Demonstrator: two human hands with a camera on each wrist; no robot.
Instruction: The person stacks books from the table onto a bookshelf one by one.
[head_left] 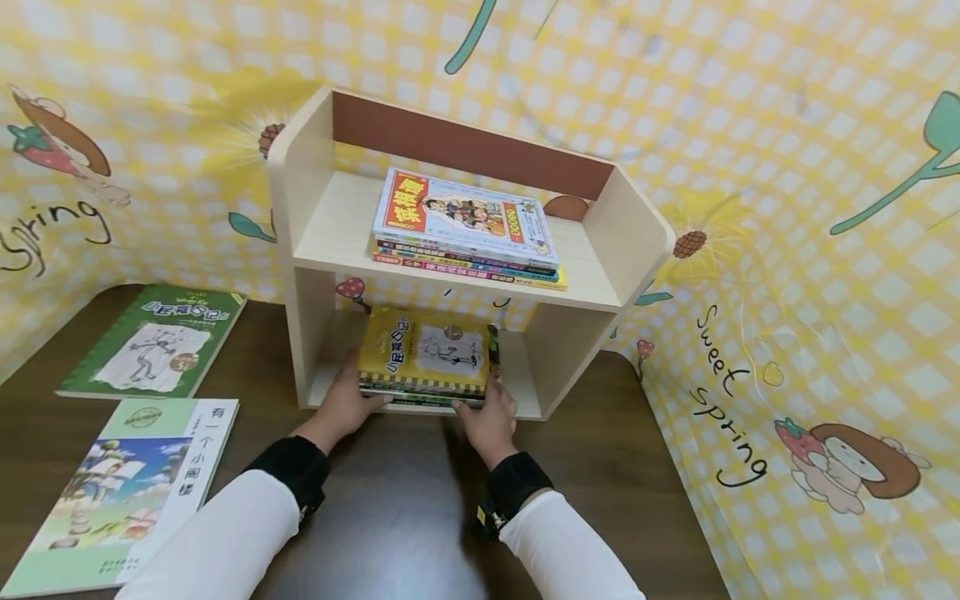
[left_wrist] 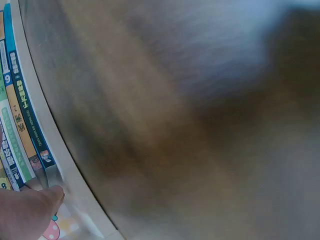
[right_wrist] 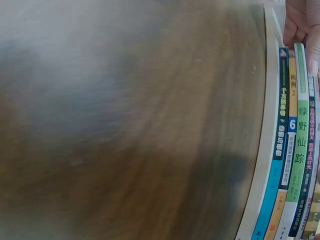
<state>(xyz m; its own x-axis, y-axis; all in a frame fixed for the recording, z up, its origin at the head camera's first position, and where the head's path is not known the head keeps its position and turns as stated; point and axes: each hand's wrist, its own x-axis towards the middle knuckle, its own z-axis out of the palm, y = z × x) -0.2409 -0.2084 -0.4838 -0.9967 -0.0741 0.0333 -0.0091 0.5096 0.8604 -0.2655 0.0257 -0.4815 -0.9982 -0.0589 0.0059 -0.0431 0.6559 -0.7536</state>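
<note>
A stack of books (head_left: pixel 422 350), topped by a yellow one with a cartoon drawing, lies flat on the lower shelf of a small cream bookshelf (head_left: pixel 573 354). My left hand (head_left: pixel 347 400) grips the stack's left side, thumb along the front. On the opposite side my right hand (head_left: pixel 489 417) holds it, thumb at the front edge. Several spines (right_wrist: pixel 300 145) show in the right wrist view, with the right hand's fingers at one end. In the left wrist view the left thumb (left_wrist: pixel 50 197) is beside the spines' end.
Another pile of books (head_left: pixel 465 217) lies on the upper shelf. To the left on the brown table (head_left: pixel 360 533) are a green book (head_left: pixel 157 342) and a pale green book (head_left: pixel 123 492). Yellow checked cloth (head_left: pixel 787 292) hangs behind and to the right.
</note>
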